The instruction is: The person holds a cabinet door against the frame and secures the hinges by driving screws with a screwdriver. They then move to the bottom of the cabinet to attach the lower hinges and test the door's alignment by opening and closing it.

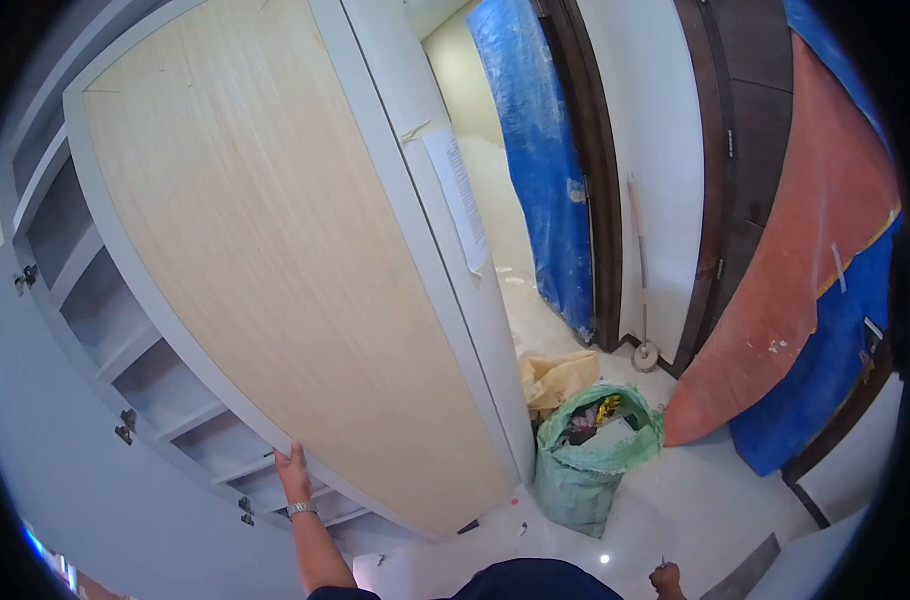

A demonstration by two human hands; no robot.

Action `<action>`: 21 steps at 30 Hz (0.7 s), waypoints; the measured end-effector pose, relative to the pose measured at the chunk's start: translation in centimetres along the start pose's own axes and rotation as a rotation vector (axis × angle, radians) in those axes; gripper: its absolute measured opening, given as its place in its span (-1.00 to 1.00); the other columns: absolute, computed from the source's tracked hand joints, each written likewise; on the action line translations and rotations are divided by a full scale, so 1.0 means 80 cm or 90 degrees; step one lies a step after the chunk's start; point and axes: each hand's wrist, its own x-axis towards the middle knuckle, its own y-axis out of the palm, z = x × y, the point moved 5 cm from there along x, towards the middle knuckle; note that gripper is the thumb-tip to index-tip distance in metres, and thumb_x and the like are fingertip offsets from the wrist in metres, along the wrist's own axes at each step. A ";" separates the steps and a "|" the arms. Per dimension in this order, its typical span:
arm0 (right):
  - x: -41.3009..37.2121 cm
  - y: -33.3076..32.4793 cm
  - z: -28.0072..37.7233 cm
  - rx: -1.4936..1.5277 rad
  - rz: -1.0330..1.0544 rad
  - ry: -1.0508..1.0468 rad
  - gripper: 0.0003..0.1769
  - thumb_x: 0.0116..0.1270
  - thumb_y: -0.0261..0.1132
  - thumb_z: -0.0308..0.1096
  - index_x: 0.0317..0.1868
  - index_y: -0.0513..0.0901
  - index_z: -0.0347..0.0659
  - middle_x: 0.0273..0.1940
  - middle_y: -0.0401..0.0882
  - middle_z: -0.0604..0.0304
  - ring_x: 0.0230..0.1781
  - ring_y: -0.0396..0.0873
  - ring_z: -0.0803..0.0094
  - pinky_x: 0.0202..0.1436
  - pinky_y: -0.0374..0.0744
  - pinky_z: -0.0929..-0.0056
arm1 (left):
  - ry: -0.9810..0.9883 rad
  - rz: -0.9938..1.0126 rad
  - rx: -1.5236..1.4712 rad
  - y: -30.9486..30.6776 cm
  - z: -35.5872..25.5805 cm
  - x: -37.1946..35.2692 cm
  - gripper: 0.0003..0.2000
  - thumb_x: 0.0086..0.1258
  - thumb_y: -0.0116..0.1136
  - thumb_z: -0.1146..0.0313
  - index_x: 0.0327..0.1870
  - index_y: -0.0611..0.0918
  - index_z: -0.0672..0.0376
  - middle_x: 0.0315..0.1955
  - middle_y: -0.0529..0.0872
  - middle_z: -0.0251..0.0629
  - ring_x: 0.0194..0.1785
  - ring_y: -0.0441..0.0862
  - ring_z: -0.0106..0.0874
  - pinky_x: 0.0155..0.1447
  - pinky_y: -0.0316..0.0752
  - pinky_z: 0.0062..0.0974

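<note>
Interior with fitted storage and covered doorways. At left, white cabinet shelving (125, 350) forms a column of recesses beside a flat, pale grey cabinet door (75, 430) carrying dark metal hinges (125, 427). At centre, a printed white paper sheet (457, 195) is fixed to a smooth white upright panel (507, 385); beyond lies a cream wall (465, 85). Blue plastic sheeting (530, 150) hangs beside a dark brown door frame (580, 60), which adjoins a plain white wall (655, 130). At right, a faded red sheet (775, 270) overlaps a second blue sheet (795, 410). An open green woven sack (578, 490) containing debris stands on the glossy pale floor (695, 500), which reflects a bright point of light (604, 559).
</note>
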 end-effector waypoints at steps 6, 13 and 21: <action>-0.018 -0.113 0.130 0.309 -0.054 0.007 -0.66 -0.06 0.43 -0.44 -0.20 0.63 -0.31 -0.43 0.65 0.02 -0.55 0.60 0.24 -0.45 0.60 0.31 | 0.038 -0.028 0.123 0.002 0.003 -0.023 -0.52 0.40 0.09 0.34 0.26 0.31 0.38 0.15 0.49 -0.16 0.16 0.43 -0.36 0.26 0.27 -0.44; -0.019 -0.107 0.154 0.131 -0.049 -0.084 -0.65 0.00 0.37 -0.19 -0.31 0.66 -0.32 -0.45 0.64 -0.05 -0.44 0.64 0.16 -0.32 0.60 0.23 | -0.029 -0.055 0.185 0.005 -0.010 -0.021 -0.47 0.37 0.13 0.33 0.26 0.27 0.44 0.16 0.47 -0.08 0.17 0.44 -0.34 0.28 0.30 -0.40; -0.076 -0.153 0.111 0.241 0.015 0.056 -0.60 -0.01 0.38 -0.34 -0.11 0.63 -0.31 -0.24 0.66 -0.07 -0.23 0.63 0.16 -0.12 0.58 0.30 | 0.002 -0.065 0.110 0.039 -0.013 -0.023 -0.56 0.34 0.21 0.38 0.17 0.39 0.36 0.06 0.54 -0.15 0.04 0.51 -0.42 0.12 0.44 -0.46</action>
